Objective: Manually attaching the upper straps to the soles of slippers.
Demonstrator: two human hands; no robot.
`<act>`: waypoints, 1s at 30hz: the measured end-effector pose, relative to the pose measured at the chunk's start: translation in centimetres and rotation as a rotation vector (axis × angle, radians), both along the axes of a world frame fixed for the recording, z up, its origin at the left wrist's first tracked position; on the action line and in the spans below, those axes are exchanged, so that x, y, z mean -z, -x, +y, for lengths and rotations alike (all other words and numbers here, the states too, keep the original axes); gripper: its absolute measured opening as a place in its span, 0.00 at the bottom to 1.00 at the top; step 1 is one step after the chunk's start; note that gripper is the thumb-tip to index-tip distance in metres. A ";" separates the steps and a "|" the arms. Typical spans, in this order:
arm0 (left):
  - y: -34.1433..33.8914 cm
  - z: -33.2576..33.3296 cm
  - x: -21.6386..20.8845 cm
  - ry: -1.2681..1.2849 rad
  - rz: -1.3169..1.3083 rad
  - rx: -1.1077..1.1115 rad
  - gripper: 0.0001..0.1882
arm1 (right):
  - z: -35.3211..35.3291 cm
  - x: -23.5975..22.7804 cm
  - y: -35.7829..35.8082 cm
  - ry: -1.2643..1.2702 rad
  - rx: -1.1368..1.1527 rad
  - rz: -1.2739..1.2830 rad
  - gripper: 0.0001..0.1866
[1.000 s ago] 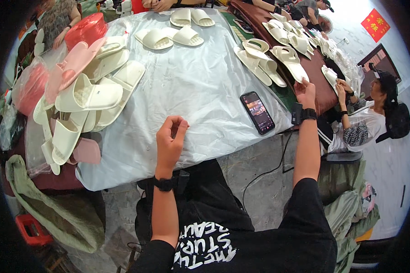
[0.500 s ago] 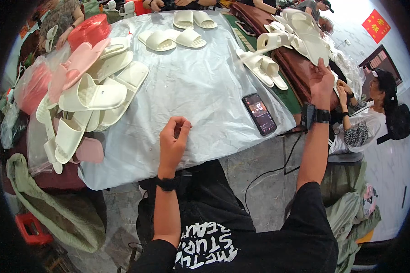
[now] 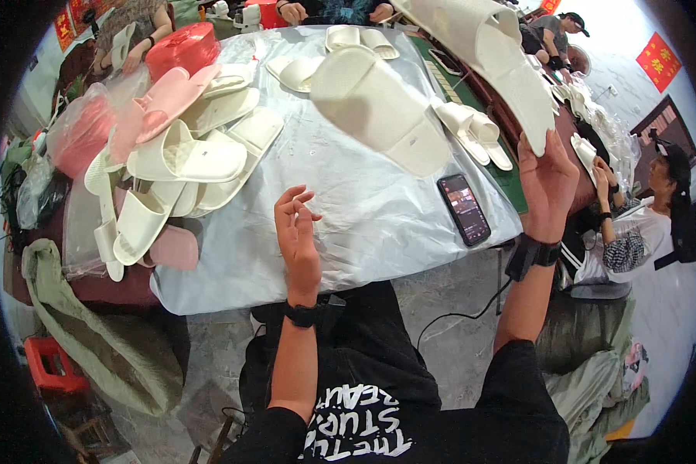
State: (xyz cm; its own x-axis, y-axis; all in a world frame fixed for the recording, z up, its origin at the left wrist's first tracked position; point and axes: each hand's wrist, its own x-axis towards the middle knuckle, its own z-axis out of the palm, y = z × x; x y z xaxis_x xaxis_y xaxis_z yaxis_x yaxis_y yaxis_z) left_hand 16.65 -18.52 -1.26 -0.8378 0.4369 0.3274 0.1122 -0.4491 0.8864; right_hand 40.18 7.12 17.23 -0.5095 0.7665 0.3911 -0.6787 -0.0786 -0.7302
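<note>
My right hand is closed on the end of a white slipper, raised at the upper right. A second white slipper, its flat sole showing, appears in mid-air to the left; how it is held up I cannot tell. My left hand hovers over the near edge of the plastic-covered table, fingers apart and holding nothing. At the left lies a heap of white slippers with a few pink slippers.
White slipper pairs stand at the table's back and on its right. A phone lies near the right edge. A red plastic roll is at the back left. People work around the table, one person seated at the right with a slipper.
My right hand has lifted a white slipper off the right-hand pile, and another slipper now shows over the table. My left hand's fingers have spread from a loose curl.
</note>
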 end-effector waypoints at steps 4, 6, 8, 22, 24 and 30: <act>0.4 -0.4 0.2 -0.187 -0.031 -0.033 0.10 | -2.4 1.3 1.2 -0.043 -0.144 -0.013 0.23; 0.7 -0.3 0.6 -0.236 -0.138 -0.074 0.12 | -2.8 3.3 2.1 0.002 -0.137 -0.052 0.24; 0.9 -0.5 1.0 -0.207 -0.224 -0.042 0.11 | -3.9 5.1 3.0 0.103 -0.102 -0.096 0.24; 0.7 -1.3 0.5 0.134 0.238 -0.161 0.06 | -9.0 16.9 5.0 0.203 0.300 -0.553 0.14; 0.4 -1.1 0.3 0.170 0.309 -0.109 0.05 | -9.4 17.1 5.1 0.113 0.294 -0.588 0.16; 0.2 -2.0 -0.9 0.473 0.415 -0.252 0.08 | -8.5 16.3 4.9 0.088 0.074 -0.821 0.21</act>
